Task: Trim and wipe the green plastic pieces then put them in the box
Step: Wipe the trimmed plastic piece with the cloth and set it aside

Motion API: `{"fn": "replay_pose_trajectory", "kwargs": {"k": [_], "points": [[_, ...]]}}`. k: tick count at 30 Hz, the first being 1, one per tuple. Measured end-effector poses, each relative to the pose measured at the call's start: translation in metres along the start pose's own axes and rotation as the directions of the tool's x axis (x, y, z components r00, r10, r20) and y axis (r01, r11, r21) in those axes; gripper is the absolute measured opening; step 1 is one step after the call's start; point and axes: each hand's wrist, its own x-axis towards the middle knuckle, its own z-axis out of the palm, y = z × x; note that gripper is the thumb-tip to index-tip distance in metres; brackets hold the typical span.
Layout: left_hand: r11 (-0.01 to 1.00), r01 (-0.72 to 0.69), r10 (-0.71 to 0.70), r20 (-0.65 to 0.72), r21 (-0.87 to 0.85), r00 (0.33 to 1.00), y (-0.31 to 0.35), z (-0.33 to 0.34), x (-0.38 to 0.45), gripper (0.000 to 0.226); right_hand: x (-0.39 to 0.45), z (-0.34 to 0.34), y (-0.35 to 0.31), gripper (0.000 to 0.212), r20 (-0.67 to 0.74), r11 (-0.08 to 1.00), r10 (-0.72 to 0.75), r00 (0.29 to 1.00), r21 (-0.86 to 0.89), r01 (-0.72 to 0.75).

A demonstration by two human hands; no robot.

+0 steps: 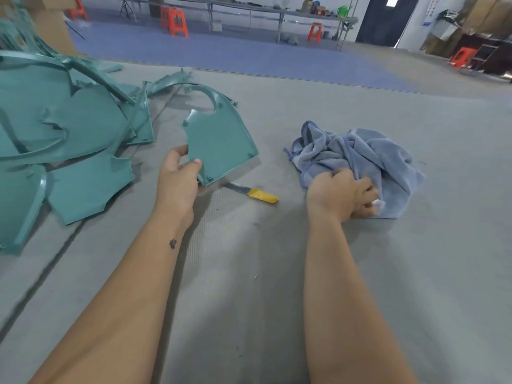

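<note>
Left hand (177,176) is pinching the green plastic piece (221,139) at its lower corner, thumb on top, the other fingers underneath, holding it tilted up just above the floor mat (277,273) next to the pile of other green pieces (69,128). Right hand (342,194) has its fingers bunched around the blue cloth (360,156). Knife w/ yellow handle (255,193) lies between them. Piece looks light, stiff & prob slick, w/ thin edges, so imo grip the flat panel near a corner, not the skinny curved arm. No box in view.

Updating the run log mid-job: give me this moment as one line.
left hand: holds green piece | right hand: grips blue cloth | knife: on floor between hands | stage: about to wipe
</note>
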Motion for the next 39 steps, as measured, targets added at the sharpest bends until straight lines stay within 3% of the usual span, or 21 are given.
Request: {"fn": "replay_pose_trajectory", "kwargs": {"k": [2, 5, 7, 9, 10, 12, 14, 16, 18, 20, 22, 25, 27, 29, 31, 39], "points": [[1.000, 0.018, -0.018, 0.015, -0.007, 1.000, 0.000, 0.002, -0.001, 0.032, 0.001, 0.002, 0.000, 0.031, -0.038, 0.999, -0.047, 0.998, -0.010, 0.047], [0.997, 0.063, -0.062, 0.022, -0.045, 0.998, -0.001, 0.003, -0.002, 0.029, -0.004, 0.005, -0.005, 0.030, -0.125, 0.961, -0.271, 0.955, 0.029, 0.276], [0.992, 0.100, -0.097, 0.042, -0.080, 0.994, -0.001, 0.003, -0.004, 0.027, -0.013, 0.007, -0.013, 0.028, -0.193, 0.857, -0.434, 0.880, 0.214, 0.470], [0.984, 0.128, -0.120, 0.070, -0.125, 0.990, 0.001, 0.003, -0.005, 0.028, -0.028, 0.005, -0.025, 0.023, -0.236, 0.680, -0.469, 0.851, 0.518, 0.519], [0.979, 0.136, -0.125, 0.079, -0.153, 0.989, 0.002, 0.004, -0.006, 0.028, -0.034, 0.005, -0.031, 0.021, -0.199, 0.576, -0.450, 0.870, 0.681, 0.453], [0.965, 0.147, -0.129, 0.095, -0.219, 0.987, 0.003, 0.007, -0.010, 0.030, -0.046, 0.006, -0.042, 0.022, 0.009, 0.384, -0.456, 0.890, 0.904, 0.188], [0.946, 0.161, -0.132, 0.120, -0.281, 0.984, 0.004, 0.012, -0.015, 0.036, -0.058, 0.014, -0.048, 0.027, 0.234, 0.311, -0.542, 0.807, 0.948, -0.065], [0.926, 0.174, -0.126, 0.160, -0.335, 0.979, 0.005, 0.016, -0.019, 0.041, -0.065, 0.023, -0.049, 0.032, 0.401, 0.350, -0.620, 0.674, 0.911, -0.220], [0.913, 0.181, -0.123, 0.176, -0.366, 0.977, 0.006, 0.019, -0.022, 0.045, -0.067, 0.027, -0.048, 0.038, 0.460, 0.448, -0.640, 0.615, 0.874, -0.188], [0.910, 0.179, -0.121, 0.174, -0.373, 0.977, 0.007, 0.020, -0.023, 0.048, -0.070, 0.029, -0.046, 0.040, 0.363, 0.530, -0.649, 0.669, 0.846, 0.055], [0.912, 0.183, -0.119, 0.190, -0.366, 0.975, 0.006, 0.022, -0.024, 0.053, -0.079, 0.030, -0.045, 0.041, 0.186, 0.541, -0.664, 0.724, 0.788, 0.294], [0.890, 0.201, -0.127, 0.202, -0.409, 0.971, 0.003, 0.026, -0.024, 0.060, -0.090, 0.033, -0.044, 0.037, -0.050, 0.650, -0.605, 0.795, 0.544, 0.530], [0.862, 0.195, -0.118, 0.190, -0.468, 0.975, 0.003, 0.026, -0.021, 0.053, -0.086, 0.033, -0.043, 0.046, -0.078, 0.740, -0.544, 0.835, 0.424, 0.522], [0.870, 0.158, -0.087, 0.171, -0.466, 0.981, 0.003, 0.027, -0.021, 0.036, -0.079, 0.034, -0.042, 0.036, 0.102, 0.791, -0.521, 0.847, 0.432, 0.434], [0.909, 0.123, -0.059, 0.170, -0.399, 0.984, 0.001, 0.030, -0.022, 0.025, -0.074, 0.036, -0.038, 0.023, 0.240, 0.811, -0.537, 0.809, 0.410, 0.417], [0.939, 0.129, -0.038, 0.277, -0.319, 0.960, 0.005, 0.028, -0.024, 0.027, -0.073, 0.039, -0.043, 0.023, 0.205, 0.844, -0.460, 0.864, 0.403, 0.354]]}}
